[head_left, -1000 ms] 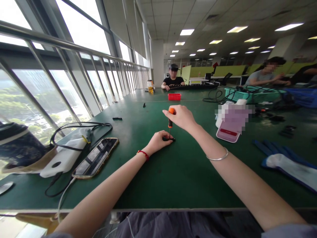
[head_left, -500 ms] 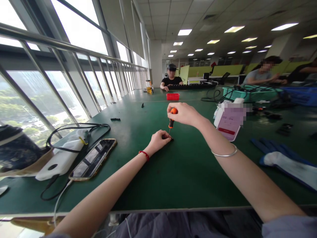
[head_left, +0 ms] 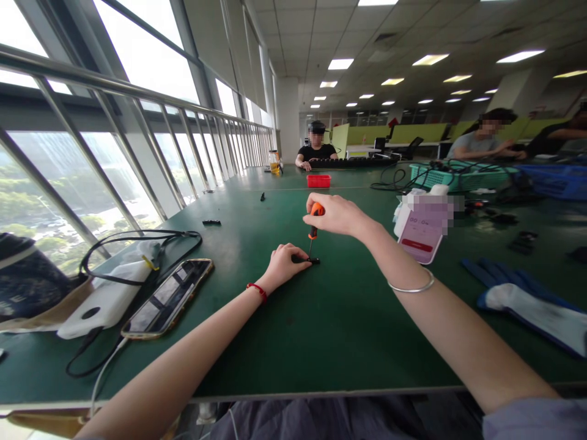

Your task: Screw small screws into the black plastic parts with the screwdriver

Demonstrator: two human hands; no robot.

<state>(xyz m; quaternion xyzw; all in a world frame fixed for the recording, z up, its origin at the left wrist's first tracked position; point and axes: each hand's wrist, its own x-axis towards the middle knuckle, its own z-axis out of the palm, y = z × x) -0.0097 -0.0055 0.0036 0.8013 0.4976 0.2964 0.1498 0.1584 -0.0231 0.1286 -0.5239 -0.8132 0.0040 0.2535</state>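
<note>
My right hand (head_left: 337,214) is closed around the orange and black handle of a screwdriver (head_left: 313,233), held upright with its shaft pointing down. The tip meets a small black part (head_left: 314,261) lying on the green table (head_left: 293,330). From the left, my left hand (head_left: 285,264) pinches this part between thumb and fingers, which cover some of it. The part is too small for me to tell its kind. Further off lie a black strip (head_left: 211,222) and a small black piece (head_left: 263,196).
Left: a phone (head_left: 169,299), a white power bank (head_left: 107,299) and cables. Right: a propped phone (head_left: 420,229) and a blue-white glove (head_left: 527,302). Further back are a red tray (head_left: 318,181), a green basket (head_left: 458,176), a blue basket (head_left: 550,180) and seated people, one facing me (head_left: 316,150).
My left hand has shifted slightly left, and more of the black part shows past its fingertips. My right hand and the screwdriver have moved slightly left and down. The view has shifted a little.
</note>
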